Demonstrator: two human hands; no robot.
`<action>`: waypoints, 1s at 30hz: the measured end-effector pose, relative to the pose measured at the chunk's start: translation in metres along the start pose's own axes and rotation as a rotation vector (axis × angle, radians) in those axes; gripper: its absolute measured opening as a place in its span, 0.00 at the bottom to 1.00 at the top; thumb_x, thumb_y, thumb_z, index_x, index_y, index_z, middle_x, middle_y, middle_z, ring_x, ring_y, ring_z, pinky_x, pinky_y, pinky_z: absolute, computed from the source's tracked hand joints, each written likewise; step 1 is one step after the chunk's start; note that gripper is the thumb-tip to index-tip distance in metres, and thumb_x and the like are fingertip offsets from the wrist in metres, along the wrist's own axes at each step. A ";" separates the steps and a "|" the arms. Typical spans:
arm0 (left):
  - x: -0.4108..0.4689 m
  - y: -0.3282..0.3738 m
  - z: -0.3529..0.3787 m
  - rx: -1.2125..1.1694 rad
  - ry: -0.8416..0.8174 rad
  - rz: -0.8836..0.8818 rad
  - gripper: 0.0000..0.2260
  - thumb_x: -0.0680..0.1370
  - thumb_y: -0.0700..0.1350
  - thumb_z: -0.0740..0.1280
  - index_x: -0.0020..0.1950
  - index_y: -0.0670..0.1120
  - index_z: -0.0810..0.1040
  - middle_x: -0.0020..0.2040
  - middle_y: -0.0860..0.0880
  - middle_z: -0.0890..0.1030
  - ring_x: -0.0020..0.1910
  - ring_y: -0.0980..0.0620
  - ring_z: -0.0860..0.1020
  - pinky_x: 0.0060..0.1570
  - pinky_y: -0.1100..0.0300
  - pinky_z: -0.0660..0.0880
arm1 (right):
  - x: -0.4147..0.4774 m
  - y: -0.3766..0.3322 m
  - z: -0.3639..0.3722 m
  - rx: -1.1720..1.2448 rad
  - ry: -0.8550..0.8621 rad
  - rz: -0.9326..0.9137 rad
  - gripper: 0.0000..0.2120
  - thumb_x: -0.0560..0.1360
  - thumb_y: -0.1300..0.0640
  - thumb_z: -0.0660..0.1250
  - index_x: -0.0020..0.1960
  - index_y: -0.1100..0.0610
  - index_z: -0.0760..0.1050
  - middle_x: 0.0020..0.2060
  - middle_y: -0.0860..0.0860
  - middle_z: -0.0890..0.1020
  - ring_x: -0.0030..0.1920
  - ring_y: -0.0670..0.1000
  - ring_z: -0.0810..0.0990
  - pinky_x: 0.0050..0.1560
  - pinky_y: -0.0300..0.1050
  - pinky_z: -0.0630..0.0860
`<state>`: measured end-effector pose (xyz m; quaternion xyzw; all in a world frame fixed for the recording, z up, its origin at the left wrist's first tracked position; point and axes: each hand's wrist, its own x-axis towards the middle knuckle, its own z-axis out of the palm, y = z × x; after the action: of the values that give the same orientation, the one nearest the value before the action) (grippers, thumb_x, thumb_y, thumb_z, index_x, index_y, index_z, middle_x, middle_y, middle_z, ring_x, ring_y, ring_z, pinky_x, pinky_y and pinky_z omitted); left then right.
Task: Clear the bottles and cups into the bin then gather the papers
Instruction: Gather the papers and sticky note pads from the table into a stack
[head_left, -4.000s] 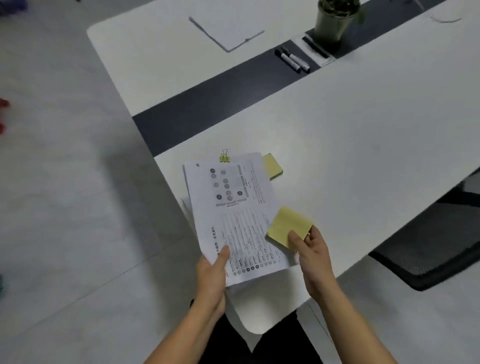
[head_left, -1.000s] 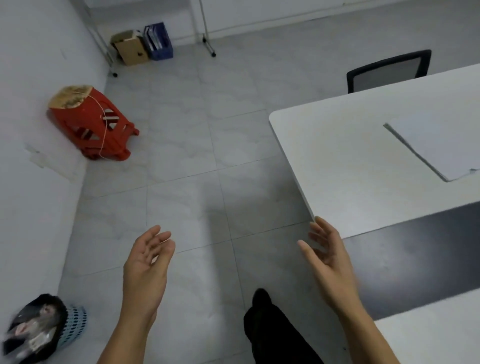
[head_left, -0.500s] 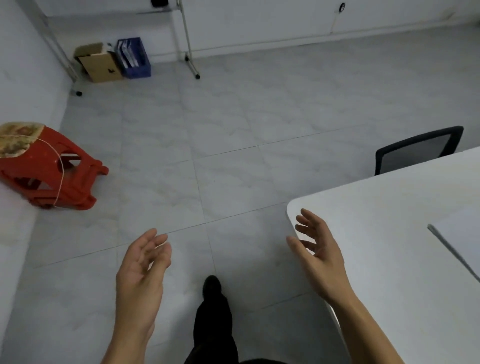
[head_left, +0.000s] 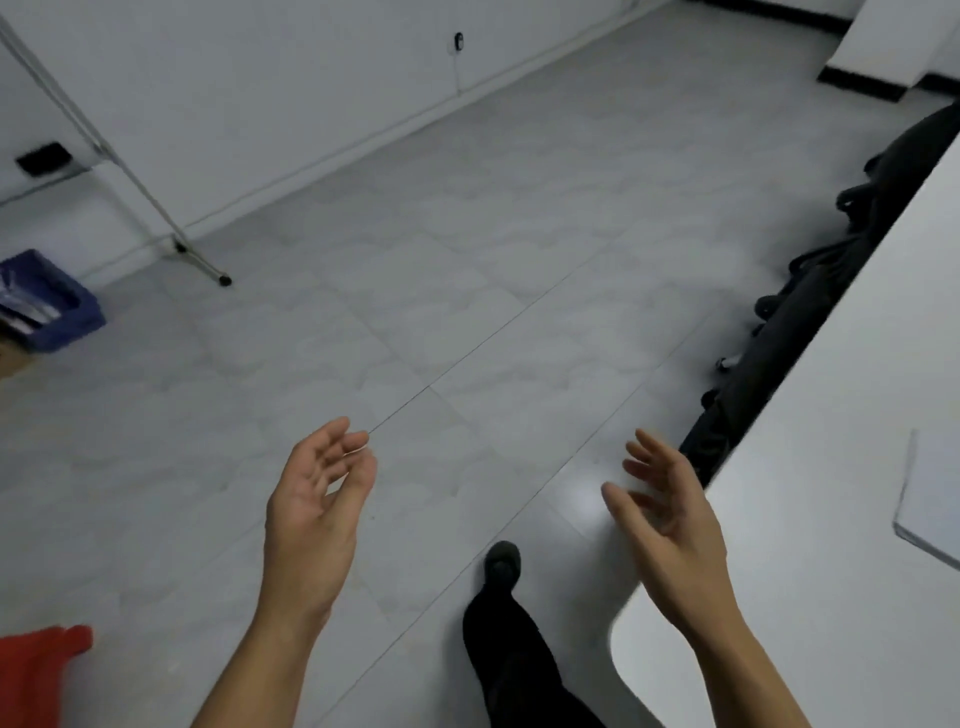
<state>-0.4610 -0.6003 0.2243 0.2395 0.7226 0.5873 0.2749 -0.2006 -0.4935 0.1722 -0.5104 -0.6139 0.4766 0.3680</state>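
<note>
Both hands hang in front of me over the grey tiled floor, holding nothing. My left hand (head_left: 317, 499) has loosely curled, spread fingers. My right hand (head_left: 667, 525) is open with fingers apart, just left of the rounded corner of the white table (head_left: 810, 519). A white sheet of paper (head_left: 935, 493) lies on the table at the right edge of the view, cut off by the frame. No bottles, cups or bin are in view.
Black office chairs (head_left: 810, 291) stand tucked along the table's far side. A blue crate (head_left: 49, 301) sits by the wall at left, beside a metal stand leg (head_left: 197, 254). A red stool (head_left: 36, 670) shows at bottom left. My dark trouser leg and shoe (head_left: 501, 566) step forward.
The view has swung right along the table's end. The red stool slid to the bottom left corner, the chairs came into view, and both hands stayed empty and open.
</note>
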 end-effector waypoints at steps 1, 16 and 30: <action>0.025 0.000 0.012 0.006 -0.020 0.004 0.16 0.74 0.48 0.73 0.60 0.60 0.77 0.57 0.55 0.83 0.60 0.55 0.80 0.63 0.45 0.75 | 0.021 0.005 0.008 0.014 0.025 0.013 0.27 0.76 0.57 0.71 0.73 0.47 0.68 0.65 0.39 0.76 0.63 0.39 0.76 0.58 0.39 0.74; 0.355 0.082 0.202 -0.039 -0.253 0.039 0.15 0.78 0.39 0.68 0.62 0.54 0.76 0.57 0.52 0.83 0.58 0.54 0.81 0.58 0.49 0.76 | 0.363 -0.040 0.034 0.022 0.230 0.052 0.25 0.77 0.60 0.69 0.72 0.47 0.69 0.62 0.39 0.78 0.61 0.40 0.77 0.55 0.34 0.75; 0.565 0.137 0.575 0.143 -0.984 0.032 0.13 0.79 0.41 0.68 0.59 0.56 0.77 0.55 0.52 0.83 0.57 0.54 0.81 0.59 0.50 0.77 | 0.526 -0.009 -0.090 0.104 0.982 0.393 0.19 0.77 0.63 0.70 0.65 0.48 0.76 0.57 0.44 0.82 0.52 0.37 0.81 0.44 0.27 0.76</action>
<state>-0.4827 0.2166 0.2021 0.5175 0.5420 0.3576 0.5572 -0.2284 0.0396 0.1877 -0.7601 -0.2376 0.2714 0.5405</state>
